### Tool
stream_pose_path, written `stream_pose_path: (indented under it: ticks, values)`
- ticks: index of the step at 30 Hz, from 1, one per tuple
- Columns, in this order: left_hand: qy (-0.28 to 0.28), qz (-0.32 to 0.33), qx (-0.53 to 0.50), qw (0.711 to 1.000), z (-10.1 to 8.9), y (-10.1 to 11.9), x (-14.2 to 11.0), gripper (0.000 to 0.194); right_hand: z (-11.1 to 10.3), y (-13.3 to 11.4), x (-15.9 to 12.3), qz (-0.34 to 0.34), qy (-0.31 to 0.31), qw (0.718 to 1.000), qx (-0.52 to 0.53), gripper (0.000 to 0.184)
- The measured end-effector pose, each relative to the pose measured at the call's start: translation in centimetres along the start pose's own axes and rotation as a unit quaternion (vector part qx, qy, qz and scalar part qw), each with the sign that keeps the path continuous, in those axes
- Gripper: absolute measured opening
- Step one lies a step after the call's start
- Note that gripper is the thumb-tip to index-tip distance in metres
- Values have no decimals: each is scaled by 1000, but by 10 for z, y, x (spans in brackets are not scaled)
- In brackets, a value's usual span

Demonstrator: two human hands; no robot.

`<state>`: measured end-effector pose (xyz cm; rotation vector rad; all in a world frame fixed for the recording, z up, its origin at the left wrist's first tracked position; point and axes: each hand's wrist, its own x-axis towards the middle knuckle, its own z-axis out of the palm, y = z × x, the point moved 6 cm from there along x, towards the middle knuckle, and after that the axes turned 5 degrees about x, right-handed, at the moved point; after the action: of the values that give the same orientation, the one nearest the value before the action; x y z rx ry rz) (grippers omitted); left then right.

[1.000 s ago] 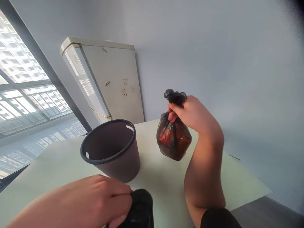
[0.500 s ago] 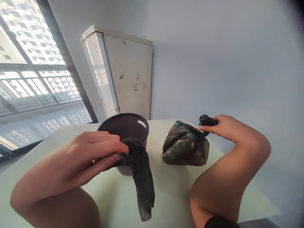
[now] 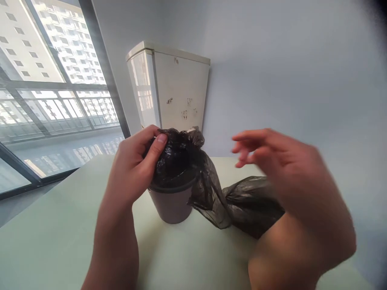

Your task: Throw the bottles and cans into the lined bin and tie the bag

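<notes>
My left hand [image 3: 137,161] is closed on the gathered edge of a thin black plastic bag [image 3: 175,155], thumb on top. The bag bunches over the mouth of a dark purple-grey bin [image 3: 172,205] and hangs down outside its right side. My right hand [image 3: 272,155] is raised to the right of the bin, its fingers apart and slightly blurred, holding nothing. Below it, on the table, lies more black bag plastic [image 3: 250,205], bulging and partly hidden by my right forearm. Whether the two stretches of plastic are joined cannot be made out.
The bin stands on a pale green table [image 3: 75,209]. Behind it is a white refrigerator [image 3: 181,88] with worn marks on its side. A large window [image 3: 60,100] is at the left, and a plain wall [image 3: 287,72] rises behind the table.
My left hand has moved up to the bin's mouth, and the strip of black plastic now spreads over it. My right hand has let go of the knotted bag top. The view has shifted left.
</notes>
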<state>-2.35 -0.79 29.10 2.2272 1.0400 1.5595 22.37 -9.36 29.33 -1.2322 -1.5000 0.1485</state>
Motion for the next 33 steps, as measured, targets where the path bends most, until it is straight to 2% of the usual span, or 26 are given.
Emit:
stream_pose_path:
  ticks: [2,3,5,6,8,10,12,14,16,18,20,22,23,25,27,28,30,33]
  values:
    - [-2,2,-16,1000,4,2,0,29,27,-10,-3,-9,-59,998,27,40]
    - [-7,1,-25,1000,7,2,-1,27,35,-10,-3,-7,-75,997,25,37]
    - [-13,-10,-39,999,9,-1,-1,22,44,-2,0,10,-90,995,28,20]
    - [-8,-17,-43,999,9,-5,0,21,43,5,3,20,-87,995,38,23]
    - [20,-30,-42,998,6,-15,2,19,35,18,12,33,-48,995,84,29]
    - [64,-36,-29,997,0,-26,4,18,23,30,22,37,12,985,169,24]
    - [110,-38,-11,993,-7,-33,5,23,16,38,28,39,64,964,256,18]
    - [153,-37,11,988,-14,-31,2,32,14,41,31,42,99,945,309,16]
    - [176,-31,33,983,-20,-20,-3,35,18,40,30,40,109,941,317,16]
    - [144,-11,41,989,-19,-2,-8,30,26,35,29,38,85,946,312,18]
    - [53,25,32,998,-6,15,-11,29,37,30,27,44,42,951,303,21]
    - [-57,55,20,997,13,26,-14,36,46,26,24,51,12,953,300,24]
    - [-103,60,20,993,23,28,-15,36,49,23,23,53,8,953,297,25]
    - [-162,58,31,985,40,25,-15,23,50,20,22,52,14,956,287,24]
    - [-173,59,44,982,49,19,-13,10,48,17,21,46,28,962,269,23]
    - [-164,62,47,983,51,17,-11,10,47,17,21,45,32,964,260,21]
    - [-125,57,36,990,47,13,-7,12,44,18,21,49,32,965,257,18]
    - [-63,12,-37,997,34,7,-3,11,42,24,23,67,15,956,284,16]
